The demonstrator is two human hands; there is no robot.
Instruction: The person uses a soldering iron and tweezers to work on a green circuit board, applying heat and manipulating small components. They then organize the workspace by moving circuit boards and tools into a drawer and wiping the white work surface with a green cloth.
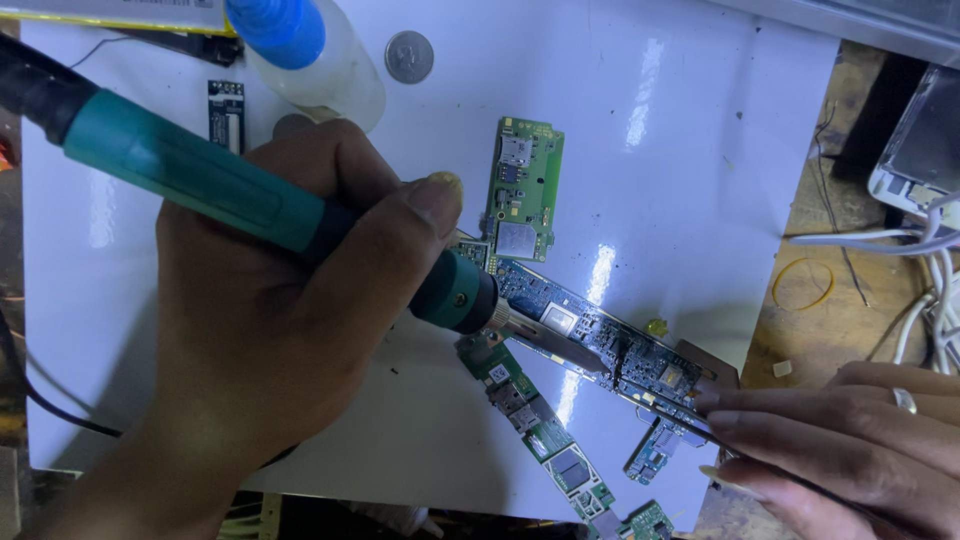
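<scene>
My left hand (250,330) is wrapped around the green and black handle of a soldering iron (200,185). The iron's metal tip rests on a long blue circuit board (590,325) that lies slantwise on a white sheet (700,150). From the lower right, my right hand (850,450), which wears a ring, pinches thin tweezers (690,415) against the board's lower end. A green circuit board (525,190) lies just above the blue one. A narrow green board strip (535,415) runs below it.
A coin (409,56), a clear bottle with a blue cap (300,50) and a small black board (225,110) sit at the sheet's top left. Off the sheet on the right are white cables (930,300) and a yellow rubber band (805,283) on a worn wooden bench.
</scene>
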